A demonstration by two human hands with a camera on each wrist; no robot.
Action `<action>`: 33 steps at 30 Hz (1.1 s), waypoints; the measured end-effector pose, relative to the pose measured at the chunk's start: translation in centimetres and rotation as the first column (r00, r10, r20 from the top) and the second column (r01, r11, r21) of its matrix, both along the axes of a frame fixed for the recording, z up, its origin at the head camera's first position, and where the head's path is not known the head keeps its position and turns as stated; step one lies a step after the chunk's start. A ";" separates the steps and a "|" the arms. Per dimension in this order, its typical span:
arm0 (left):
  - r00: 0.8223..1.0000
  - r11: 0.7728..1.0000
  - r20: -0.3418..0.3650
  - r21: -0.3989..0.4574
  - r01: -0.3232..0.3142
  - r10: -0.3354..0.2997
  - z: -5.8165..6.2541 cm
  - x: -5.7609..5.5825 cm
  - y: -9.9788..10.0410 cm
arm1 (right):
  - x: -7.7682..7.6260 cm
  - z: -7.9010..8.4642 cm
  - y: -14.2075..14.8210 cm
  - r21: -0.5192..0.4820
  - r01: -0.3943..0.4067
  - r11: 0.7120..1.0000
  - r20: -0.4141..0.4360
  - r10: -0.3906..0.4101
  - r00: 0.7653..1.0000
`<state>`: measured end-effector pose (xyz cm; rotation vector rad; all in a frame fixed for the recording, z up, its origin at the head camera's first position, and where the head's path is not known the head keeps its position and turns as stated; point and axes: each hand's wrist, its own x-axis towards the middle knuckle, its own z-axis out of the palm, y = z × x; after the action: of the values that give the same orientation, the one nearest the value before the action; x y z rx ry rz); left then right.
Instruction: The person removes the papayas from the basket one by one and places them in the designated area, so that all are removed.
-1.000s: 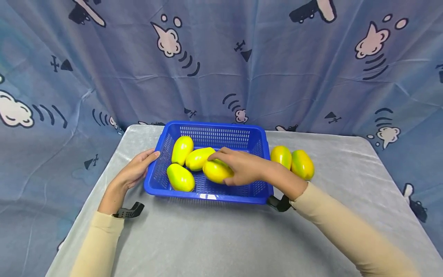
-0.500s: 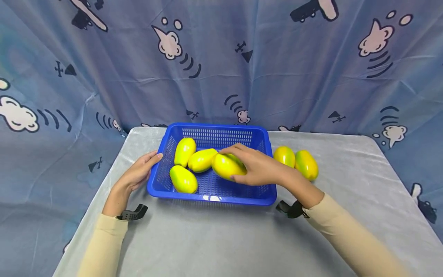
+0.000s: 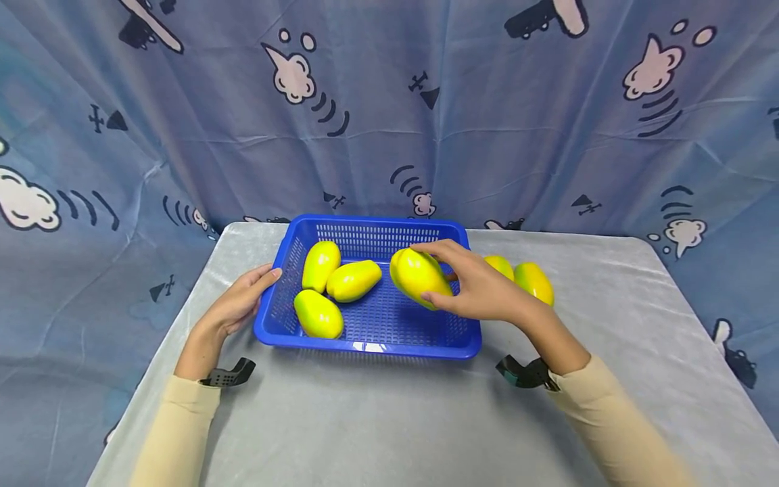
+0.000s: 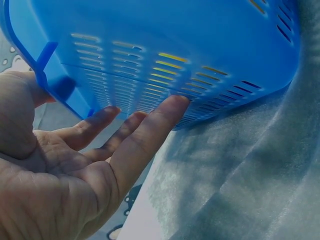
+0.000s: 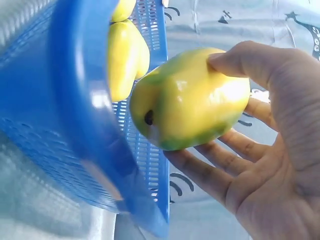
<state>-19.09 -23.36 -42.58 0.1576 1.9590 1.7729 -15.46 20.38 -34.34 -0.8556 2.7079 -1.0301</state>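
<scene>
Fruit (image 3: 416, 276) aloft, and I have the right hand (image 3: 483, 287) grasping it on my feed, thumb on one side, fingers on the other, above the right part of the blue basket (image 3: 414, 350) and clear of its floor. Across from it, the left hand (image 3: 242, 297) grips the basket, thumb over the rim, fingers along the outer wall (I even catch yellow through the slots). Three more fruits (image 3: 354, 281) lie inside, towards the left end. Beyond the right wall I spot two others (image 3: 533, 281) on the table (image 3: 365, 419), both partly hidden.
</scene>
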 end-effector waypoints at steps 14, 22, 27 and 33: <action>1.000 0.999 -0.011 -0.051 -0.005 0.005 0.2 0.0 0.0 | 0.7 -0.5 1.8 -0.149 0.131 0.980 0.019 -0.130 0.991; 1.000 1.000 -0.001 -0.029 -0.007 0.007 0.2 0.1 0.0 | 2.0 -0.8 3.4 -0.198 0.210 0.957 0.011 -0.212 0.977; 1.000 1.000 -0.002 -0.019 -0.002 0.002 0.2 0.1 0.2 | 2.9 -1.1 4.7 -0.252 0.235 0.939 -0.032 -0.251 0.967; 1.000 1.000 -0.008 -0.006 -0.005 0.005 0.1 0.2 0.2 | 3.4 -2.0 5.6 -0.300 0.266 0.916 -0.017 -0.284 0.959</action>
<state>-18.87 -23.14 -42.51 0.1578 1.9714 1.7723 -12.11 25.99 -36.38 -0.5544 2.8264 -1.5209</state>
